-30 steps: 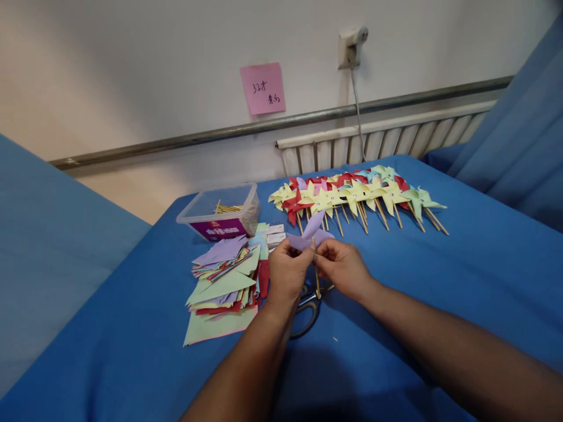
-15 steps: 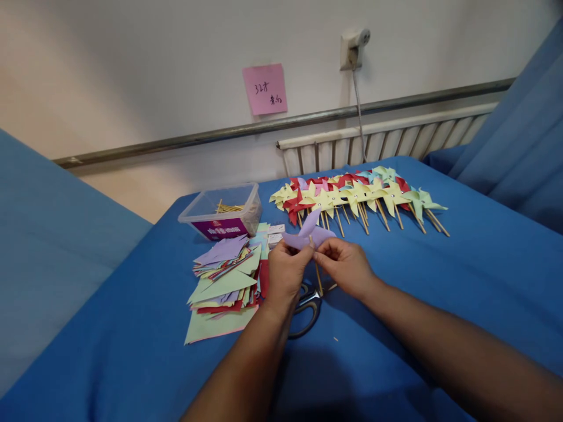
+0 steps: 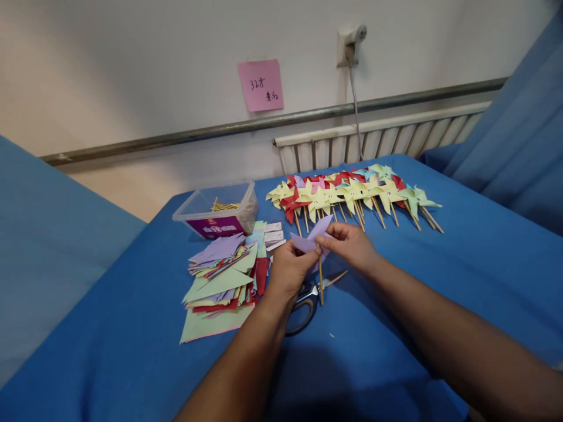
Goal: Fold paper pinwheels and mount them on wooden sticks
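Observation:
Between my hands is a purple paper pinwheel (image 3: 303,241) on a thin wooden stick (image 3: 321,281) that hangs down below it. My left hand (image 3: 288,269) is closed on the pinwheel and the top of the stick from the left. From the right, the closed fingers of my right hand (image 3: 349,243) pinch the pinwheel near its middle; the exact fingertip contact is partly hidden. Black-handled scissors (image 3: 303,310) lie on the blue cloth under the stick, blades pointing right.
Left of my hands lies a stack of coloured paper pieces (image 3: 220,281). Behind it stands a clear plastic box (image 3: 211,202) with sticks inside, beside small white boxes (image 3: 273,236). Several finished pinwheels (image 3: 352,196) lie in rows at the back. A radiator (image 3: 382,135) runs along the wall.
The pinwheel has turned and tilted, and its stick now hangs nearly straight down. My right hand has moved up over the pinwheel. More of the scissor blades shows. The view has shifted slightly.

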`<action>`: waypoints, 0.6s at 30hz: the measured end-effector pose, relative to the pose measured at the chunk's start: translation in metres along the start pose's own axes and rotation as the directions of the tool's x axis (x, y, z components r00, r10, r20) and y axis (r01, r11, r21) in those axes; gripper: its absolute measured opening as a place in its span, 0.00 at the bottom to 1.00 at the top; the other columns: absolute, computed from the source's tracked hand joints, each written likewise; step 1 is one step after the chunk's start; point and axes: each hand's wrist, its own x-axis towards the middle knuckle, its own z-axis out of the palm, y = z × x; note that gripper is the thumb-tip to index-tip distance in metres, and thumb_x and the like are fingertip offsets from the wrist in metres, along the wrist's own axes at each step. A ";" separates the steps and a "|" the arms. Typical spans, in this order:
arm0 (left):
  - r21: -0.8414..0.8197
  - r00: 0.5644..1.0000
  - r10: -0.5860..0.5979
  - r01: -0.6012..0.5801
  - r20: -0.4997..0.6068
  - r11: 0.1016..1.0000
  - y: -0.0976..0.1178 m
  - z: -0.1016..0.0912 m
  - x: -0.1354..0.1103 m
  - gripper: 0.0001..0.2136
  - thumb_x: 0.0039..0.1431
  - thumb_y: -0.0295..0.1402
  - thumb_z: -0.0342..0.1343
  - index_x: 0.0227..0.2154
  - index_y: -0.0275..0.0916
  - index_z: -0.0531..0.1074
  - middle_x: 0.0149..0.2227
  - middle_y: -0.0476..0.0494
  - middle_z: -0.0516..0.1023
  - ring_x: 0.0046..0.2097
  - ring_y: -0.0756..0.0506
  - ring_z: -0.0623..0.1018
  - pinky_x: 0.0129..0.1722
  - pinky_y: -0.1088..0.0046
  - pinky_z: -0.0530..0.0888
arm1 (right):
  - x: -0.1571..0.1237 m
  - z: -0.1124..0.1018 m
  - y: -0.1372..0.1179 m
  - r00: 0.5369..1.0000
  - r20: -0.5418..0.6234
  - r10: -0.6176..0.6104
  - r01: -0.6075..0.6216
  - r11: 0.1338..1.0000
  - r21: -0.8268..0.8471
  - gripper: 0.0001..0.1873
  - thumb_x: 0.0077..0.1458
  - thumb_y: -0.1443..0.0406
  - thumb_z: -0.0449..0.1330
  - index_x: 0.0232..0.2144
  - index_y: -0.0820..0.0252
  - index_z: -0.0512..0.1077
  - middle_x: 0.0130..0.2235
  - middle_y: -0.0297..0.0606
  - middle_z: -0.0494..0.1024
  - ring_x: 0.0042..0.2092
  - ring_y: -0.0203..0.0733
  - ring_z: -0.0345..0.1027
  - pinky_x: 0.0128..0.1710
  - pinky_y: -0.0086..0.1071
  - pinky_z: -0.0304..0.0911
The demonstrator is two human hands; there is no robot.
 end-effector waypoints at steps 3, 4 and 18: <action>0.002 1.000 -0.002 0.002 0.001 1.000 -0.001 0.000 0.000 0.14 0.34 0.33 0.69 0.26 0.34 0.75 0.26 0.48 0.77 0.27 0.50 0.73 0.28 0.75 0.67 | 0.000 0.000 0.002 0.999 0.018 0.029 -0.028 0.999 -0.017 0.17 0.42 0.53 0.67 0.21 0.60 0.68 0.24 0.30 0.72 0.27 0.34 0.63 0.31 0.32 0.60; -0.005 1.000 -0.003 0.003 0.000 1.000 -0.001 0.000 0.000 0.14 0.34 0.33 0.69 0.26 0.35 0.74 0.26 0.49 0.77 0.27 0.50 0.73 0.29 0.76 0.68 | 0.000 0.000 0.002 0.999 0.018 0.038 -0.038 0.999 -0.019 0.17 0.42 0.53 0.67 0.21 0.60 0.68 0.23 0.30 0.72 0.27 0.34 0.62 0.30 0.32 0.60; -0.093 1.000 -0.003 0.001 -0.015 0.996 -0.002 0.001 0.001 0.16 0.33 0.32 0.69 0.29 0.35 0.75 0.28 0.46 0.79 0.30 0.48 0.75 0.34 0.72 0.70 | 0.000 0.000 0.005 0.998 0.017 0.066 -0.065 0.996 -0.056 0.18 0.43 0.52 0.65 0.20 0.60 0.68 0.22 0.29 0.69 0.24 0.32 0.59 0.27 0.29 0.57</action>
